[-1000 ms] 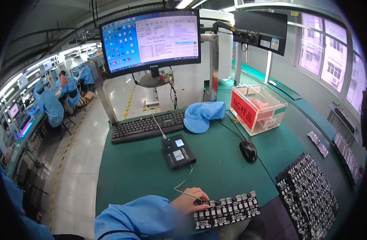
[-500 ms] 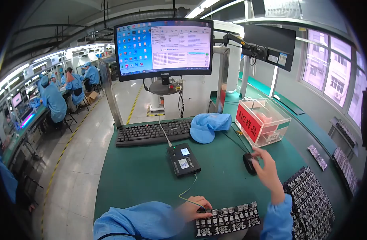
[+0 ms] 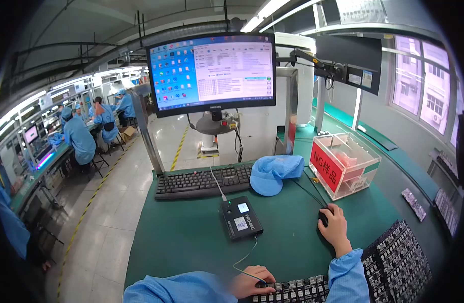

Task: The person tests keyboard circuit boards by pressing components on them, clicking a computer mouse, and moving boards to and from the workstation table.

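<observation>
My right hand (image 3: 334,227) is wrapped over the black computer mouse (image 3: 323,218) on the green mat. Low in the view, my left hand (image 3: 253,283) is closed around the end of a thin cable (image 3: 246,258) at the left edge of a circuit board panel (image 3: 300,289); the fingers hide the cable's tip. That panel carries rows of small boards, and its lower part runs out of view. From the hand the cable leads up to a black box marked PRO-06C (image 3: 242,218), which has a lit small screen and a green light.
Behind the box lie a keyboard (image 3: 201,183) and a blue cap (image 3: 275,174), beneath a lit monitor (image 3: 212,73). A clear box with a red label (image 3: 327,169) stands right. More board panels (image 3: 399,262) lie at lower right. Several co-workers in blue (image 3: 80,139) sit at left.
My right hand has come down from above the mouse onto it. My left hand stays at the panel's edge with the cable. The whole view has shifted, so things appear lower and further right.
</observation>
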`<action>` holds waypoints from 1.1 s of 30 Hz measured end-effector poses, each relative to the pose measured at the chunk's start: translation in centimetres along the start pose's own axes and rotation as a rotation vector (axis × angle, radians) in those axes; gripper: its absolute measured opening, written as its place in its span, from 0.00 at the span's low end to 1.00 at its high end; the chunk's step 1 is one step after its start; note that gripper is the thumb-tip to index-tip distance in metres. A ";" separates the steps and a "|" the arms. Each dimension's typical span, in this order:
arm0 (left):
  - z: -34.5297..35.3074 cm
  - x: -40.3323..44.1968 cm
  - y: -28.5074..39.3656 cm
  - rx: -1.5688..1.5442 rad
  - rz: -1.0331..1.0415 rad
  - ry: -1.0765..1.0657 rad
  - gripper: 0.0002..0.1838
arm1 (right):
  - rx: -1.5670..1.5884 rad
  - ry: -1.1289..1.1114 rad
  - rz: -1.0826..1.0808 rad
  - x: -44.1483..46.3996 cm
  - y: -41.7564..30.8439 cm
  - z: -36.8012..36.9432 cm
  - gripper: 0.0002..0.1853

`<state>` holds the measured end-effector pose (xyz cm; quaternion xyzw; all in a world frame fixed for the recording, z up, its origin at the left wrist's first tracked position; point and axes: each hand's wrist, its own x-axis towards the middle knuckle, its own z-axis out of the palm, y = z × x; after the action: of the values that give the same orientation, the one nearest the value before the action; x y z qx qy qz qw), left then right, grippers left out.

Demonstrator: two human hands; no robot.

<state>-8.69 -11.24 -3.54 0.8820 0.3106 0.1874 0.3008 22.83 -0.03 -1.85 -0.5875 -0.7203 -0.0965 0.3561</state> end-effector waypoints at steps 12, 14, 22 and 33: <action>-0.4 -0.4 0.5 -0.095 -0.008 0.099 0.17 | 0.398 -0.027 0.126 -2.7 -1.0 -5.8 0.35; 0.0 -0.2 0.4 -0.116 -0.005 0.125 0.18 | 0.592 -0.289 0.090 -4.0 -3.8 -11.4 0.37; -0.5 -0.1 0.5 -0.109 0.087 0.124 0.20 | 0.026 -0.532 -0.265 -13.3 -13.9 -15.1 0.28; -1.2 -0.4 0.8 -0.004 0.024 0.110 0.19 | 0.102 -0.476 -0.248 -13.7 -11.3 -12.4 0.35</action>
<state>-9.20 -11.49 -2.20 0.8735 0.3157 0.2396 0.2827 18.25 -20.84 1.74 -0.4824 -0.8540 0.0377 0.1912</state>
